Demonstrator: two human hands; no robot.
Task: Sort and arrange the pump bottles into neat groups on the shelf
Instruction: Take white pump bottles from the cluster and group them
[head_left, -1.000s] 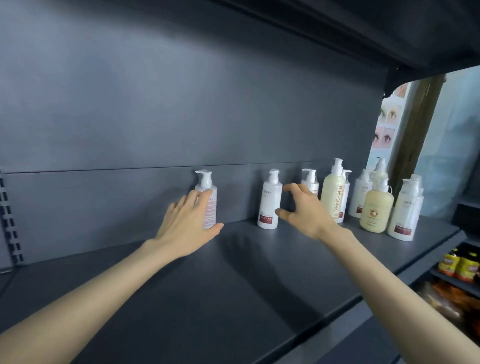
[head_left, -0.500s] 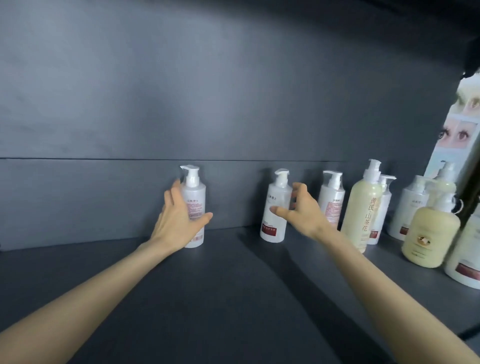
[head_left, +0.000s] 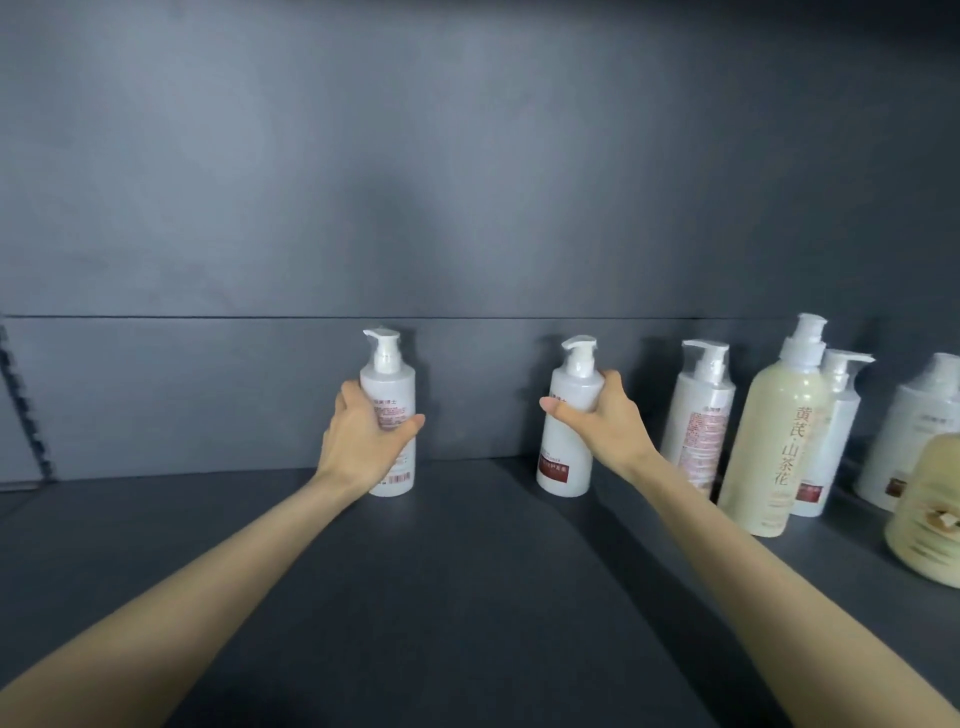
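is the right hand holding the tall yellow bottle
No, the right hand grips a white bottle, while the yellow bottle stands apart to its right.

A second ago the left grip (head_left: 363, 441) only had flat fingers against the far-left white bottle (head_left: 389, 379); now it's curled right round it. The right grip (head_left: 605, 423) was hanging open beside the red-label bottle (head_left: 563, 467) and has now closed on its upper part.

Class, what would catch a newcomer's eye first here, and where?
The left hand grips a white plastic pump bottle left of centre on the dark grey shelf, while the right hand grips a second white pump bottle at centre. A tall cream-yellow pump bottle stands upright at the right.
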